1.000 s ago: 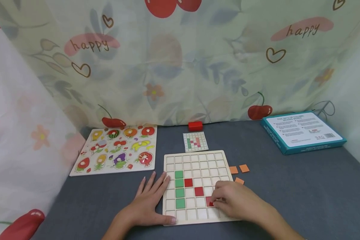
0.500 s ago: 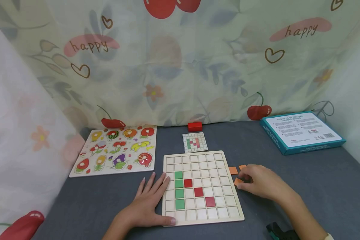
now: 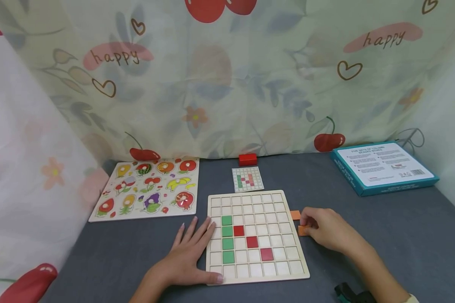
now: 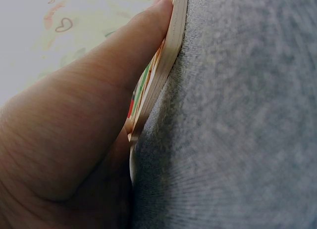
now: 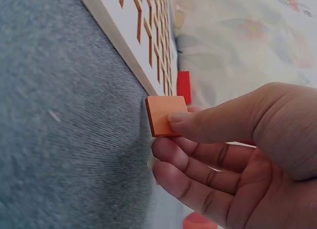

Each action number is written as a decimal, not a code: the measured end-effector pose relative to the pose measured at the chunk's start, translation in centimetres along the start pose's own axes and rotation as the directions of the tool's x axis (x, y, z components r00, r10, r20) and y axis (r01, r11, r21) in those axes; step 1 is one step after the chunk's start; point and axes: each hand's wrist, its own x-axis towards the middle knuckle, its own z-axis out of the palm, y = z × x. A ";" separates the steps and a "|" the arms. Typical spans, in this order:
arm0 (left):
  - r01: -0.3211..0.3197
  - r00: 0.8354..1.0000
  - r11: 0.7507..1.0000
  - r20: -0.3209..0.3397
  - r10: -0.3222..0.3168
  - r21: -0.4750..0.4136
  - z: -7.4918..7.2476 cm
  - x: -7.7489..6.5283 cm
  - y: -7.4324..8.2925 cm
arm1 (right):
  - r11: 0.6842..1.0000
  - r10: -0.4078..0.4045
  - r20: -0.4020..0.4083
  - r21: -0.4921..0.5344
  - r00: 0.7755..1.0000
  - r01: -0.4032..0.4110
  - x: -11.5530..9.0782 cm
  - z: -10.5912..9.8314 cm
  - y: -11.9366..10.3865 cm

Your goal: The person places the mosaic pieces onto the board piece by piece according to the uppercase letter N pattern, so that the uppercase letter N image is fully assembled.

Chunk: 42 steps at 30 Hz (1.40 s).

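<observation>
A wooden grid board (image 3: 258,274) lies on the grey cloth, with a column of green square tiles (image 3: 228,243) and a diagonal of three red tiles (image 3: 252,242) set in its cells. My left hand (image 3: 191,256) rests on the board's left edge, fingers spread, thumb at the near left corner. Just off the right edge, my right hand (image 3: 327,229) pinches an orange square tile (image 5: 166,115) between thumb and fingers. Another orange tile (image 3: 295,215) lies beside the board. The third orange tile does not show in the head view.
Behind the board lie a small pattern card (image 3: 247,179) and a red block (image 3: 247,159). A fruit puzzle board (image 3: 136,216) is at left, a teal-edged box (image 3: 383,167) at right. A dark object (image 3: 352,293) sits by the right forearm.
My right hand left a red tile on the board and moved right to the loose orange tiles, where it now pinches one. The left hand stayed in place.
</observation>
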 end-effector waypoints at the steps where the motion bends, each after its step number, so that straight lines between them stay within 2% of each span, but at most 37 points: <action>1: -0.002 1.000 1.000 0.001 0.002 -0.001 0.0 0.0 0.0 | 1.000 0.011 -0.006 0.000 1.000 -0.011 0.0 -0.1 0.0; 6: 0.001 1.000 1.000 0.006 -0.001 0.000 -0.1 0.0 0.1 | 1.000 0.023 -0.031 -0.008 0.999 -0.023 -0.1 -0.6 -0.2; 13: 0.002 1.000 1.000 0.014 -0.002 -0.015 -0.2 0.0 0.1 | 0.998 -0.059 -0.061 0.010 0.996 0.060 0.1 -0.7 -0.9; 26: 0.010 1.000 1.000 0.012 -0.010 -0.005 -0.2 0.0 0.2 | 0.979 -0.168 -0.014 0.111 0.986 0.168 1.3 1.1 -3.0; 31: 0.009 1.000 1.000 0.010 -0.009 -0.006 -0.3 -0.1 0.2 | 0.972 -0.202 -0.011 0.118 0.979 0.201 1.7 1.7 -3.9; 42: 0.001 1.000 1.000 0.005 -0.001 -0.007 -0.2 0.0 0.1 | 0.966 -0.235 0.051 0.122 0.971 0.228 2.5 3.1 -5.3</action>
